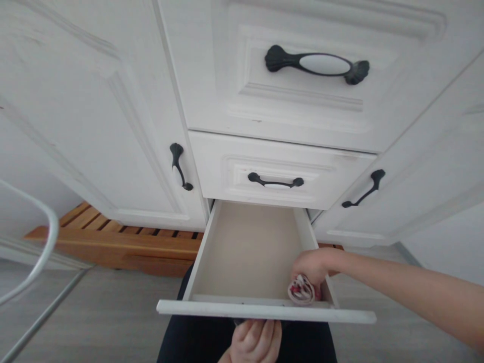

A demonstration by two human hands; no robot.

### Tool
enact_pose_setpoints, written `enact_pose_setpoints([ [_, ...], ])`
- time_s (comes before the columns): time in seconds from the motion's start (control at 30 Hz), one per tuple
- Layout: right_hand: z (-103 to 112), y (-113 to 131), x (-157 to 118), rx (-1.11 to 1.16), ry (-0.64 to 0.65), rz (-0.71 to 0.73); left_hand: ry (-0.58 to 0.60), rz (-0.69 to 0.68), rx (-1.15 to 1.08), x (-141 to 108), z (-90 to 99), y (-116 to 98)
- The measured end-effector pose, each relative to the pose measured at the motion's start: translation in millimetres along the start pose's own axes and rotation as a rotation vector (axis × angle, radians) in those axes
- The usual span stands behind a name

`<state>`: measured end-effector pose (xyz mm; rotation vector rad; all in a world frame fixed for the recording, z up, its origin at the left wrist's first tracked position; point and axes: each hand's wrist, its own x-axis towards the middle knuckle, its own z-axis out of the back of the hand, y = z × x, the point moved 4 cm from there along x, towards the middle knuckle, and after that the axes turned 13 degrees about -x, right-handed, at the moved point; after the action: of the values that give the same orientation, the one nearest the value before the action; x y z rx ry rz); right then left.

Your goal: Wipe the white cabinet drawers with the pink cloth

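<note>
The lowest drawer (pixel 249 247) is pulled out toward me, over my dark-clothed legs. My left hand (pixel 257 340) is closed below the top edge of the drawer front (pixel 264 311), its fingers wrapped round the drawer handle, of which only a dark bit shows. Inside the drawer's front right corner, my right hand (pixel 312 264) is closed on a rolled cloth (pixel 301 291), pale with red patches, its spiral end facing me. From above, the right fingers are mostly hidden behind the roll.
Above are two shut drawers with dark handles (pixel 276 181), flanked by shut cabinet doors (pixel 113 151). A slatted wooden bench or rack (pixel 124 247) runs beneath the cabinet. At far left, a curved white tube (pixel 51 237) and a metal bar (pixel 49 312) stand near the grey floor (pixel 124 322).
</note>
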<state>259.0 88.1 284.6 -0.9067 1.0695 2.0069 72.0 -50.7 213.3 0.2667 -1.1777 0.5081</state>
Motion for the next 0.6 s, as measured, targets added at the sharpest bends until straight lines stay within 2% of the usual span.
enact_pose_setpoints([
  [0.07, 14.4, 19.8, 9.0, 0.227, 0.048, 0.133, -0.007, -0.022, 0.013, -1.4, -1.6, 0.1],
  [0.1, 24.8, 33.4, 14.8, 0.349, -0.008, 0.222, -0.011, -0.037, 0.025, -3.3, -2.5, 0.2],
  [0.2, 55.3, 82.2, 33.6, 0.569, -0.356, 0.467, -0.036, -0.074, 0.049, -11.7, -4.2, 0.6],
  [0.27, 65.5, 120.1, 49.8, 0.449, -0.533, 0.553, -0.031, -0.068, 0.046, -17.5, -4.8, 0.7],
  [0.33, 71.0, 156.0, 69.6, 0.245, -0.640, 0.599, 0.003, -0.056, 0.022, -21.6, -5.4, 0.5],
  [0.4, 76.4, 179.3, 88.9, 0.132, -0.709, 0.581, 0.030, -0.037, -0.001, -23.3, -5.7, 0.8],
  [0.43, 78.0, 185.6, 96.7, 0.124, -0.693, 0.572, 0.033, -0.034, -0.005, -23.1, -5.6, 0.9],
  [0.5, 77.0, 188.4, 103.6, 0.218, -0.561, 0.592, 0.020, -0.044, 0.005, -22.0, -4.6, 0.7],
  [0.6, 69.2, 175.9, 79.6, 0.396, -0.353, 0.749, 0.001, -0.066, 0.022, -23.9, -1.6, -1.1],
])
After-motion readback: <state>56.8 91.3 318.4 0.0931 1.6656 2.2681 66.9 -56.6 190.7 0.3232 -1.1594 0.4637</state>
